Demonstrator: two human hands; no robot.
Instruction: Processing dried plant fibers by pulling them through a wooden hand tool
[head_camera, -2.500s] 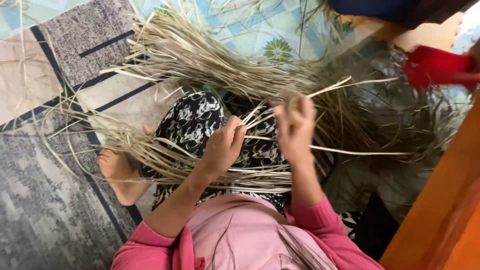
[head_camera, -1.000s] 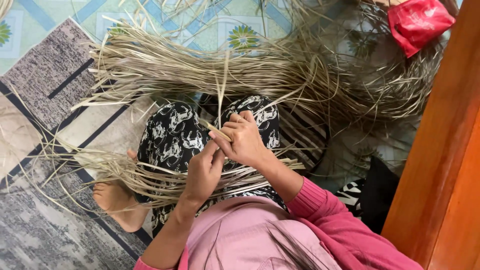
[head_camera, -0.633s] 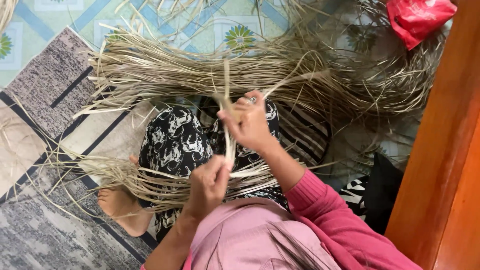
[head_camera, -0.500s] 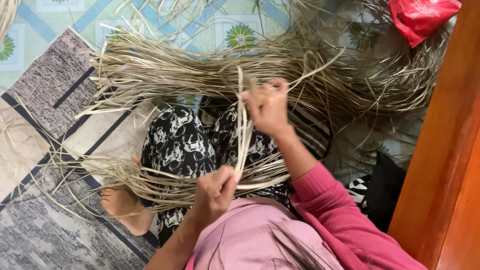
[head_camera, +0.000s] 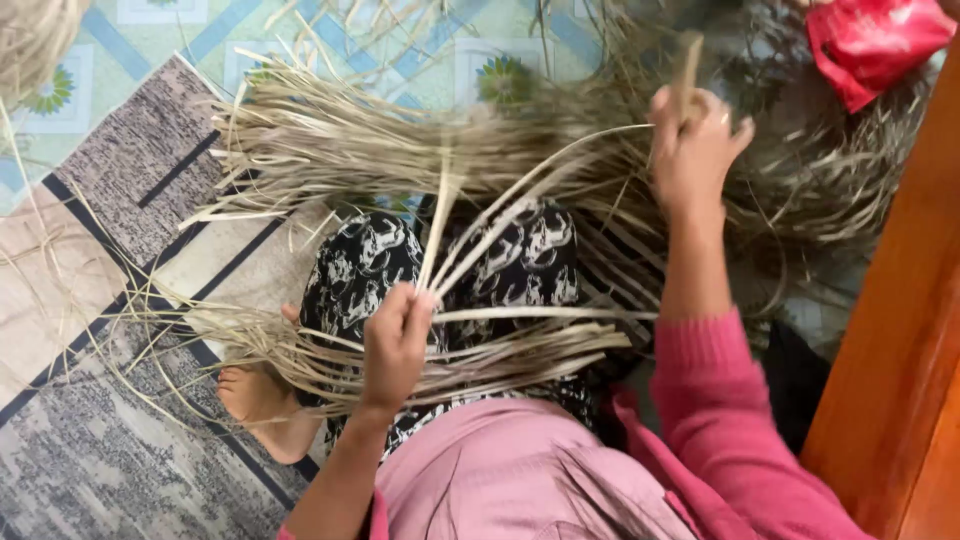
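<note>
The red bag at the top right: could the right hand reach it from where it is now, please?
Probably yes: the right hand is raised close to the red bag, with only loose dried strips between them, though it grips a strip.

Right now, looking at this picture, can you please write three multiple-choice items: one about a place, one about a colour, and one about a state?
1. Where is the red bag?
A. top right corner
B. bottom left corner
C. on the lap

2. What colour is the sleeve?
A. blue
B. pink
C. white

3. What is the left hand doing?
A. lying open on the rug
B. pinching dry straw strips
C. holding scissors

Answers:
1 A, the bag lies at the upper right, near the wooden edge.
2 B, the arm reaching up to the right hand wears pink.
3 B, its fingers close on strips that fan upward.
</note>
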